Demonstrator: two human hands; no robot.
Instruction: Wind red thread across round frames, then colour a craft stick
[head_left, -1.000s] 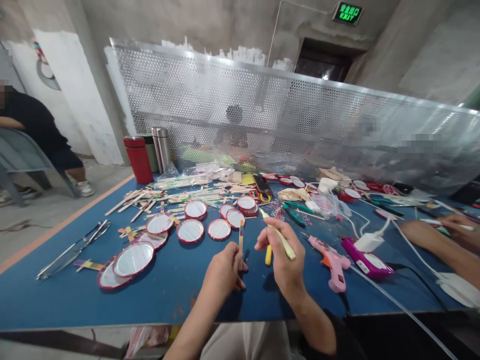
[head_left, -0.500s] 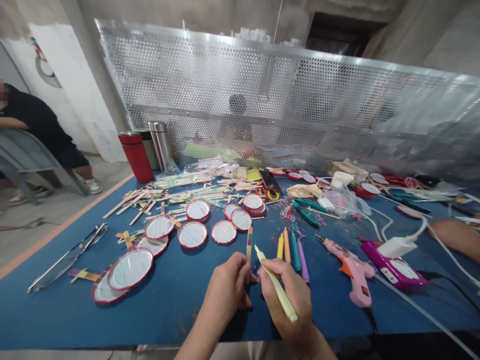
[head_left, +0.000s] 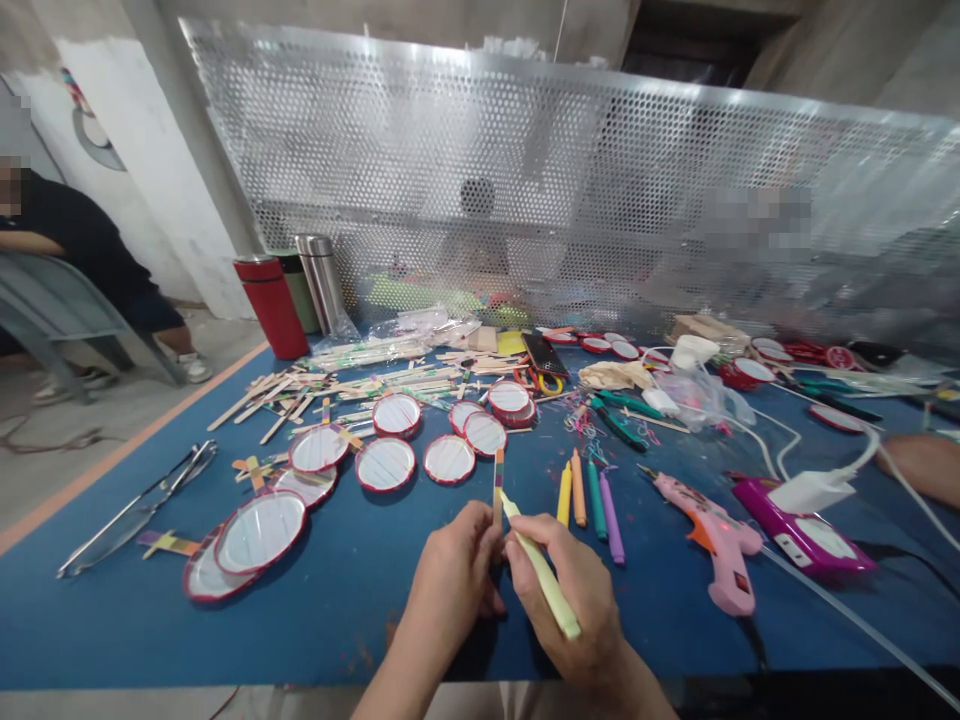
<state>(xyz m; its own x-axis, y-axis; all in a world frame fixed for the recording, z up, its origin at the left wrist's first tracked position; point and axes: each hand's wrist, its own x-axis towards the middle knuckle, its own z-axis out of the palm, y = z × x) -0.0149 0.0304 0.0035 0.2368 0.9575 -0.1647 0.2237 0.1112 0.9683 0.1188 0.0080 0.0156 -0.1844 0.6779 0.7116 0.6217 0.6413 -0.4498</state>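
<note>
My left hand (head_left: 454, 575) pinches an upright wooden craft stick (head_left: 498, 488) with coloured stripes. My right hand (head_left: 570, 590) grips a pale yellow crayon (head_left: 546, 585), and its tip sits against the stick's lower part. Just right of my hands lie several loose crayons (head_left: 592, 505) in yellow, orange, green and purple. Round red-rimmed mirrors (head_left: 386, 465) lie to the left, on the blue tabletop (head_left: 322, 610). A pink hot glue gun (head_left: 712, 535) rests right of the crayons.
Loose craft sticks (head_left: 360, 385) spread behind the mirrors. A magenta device (head_left: 802, 540) and white cords lie at right, near a co-worker's hand (head_left: 926, 465). A perforated metal panel (head_left: 480, 180) stands along the far edge, beside flasks (head_left: 321, 282).
My hands have come closer together, bringing the crayon tip to the stick. The view has tilted down and shifted. The co-worker's hand has drawn back to the right, and the loose crayons now show.
</note>
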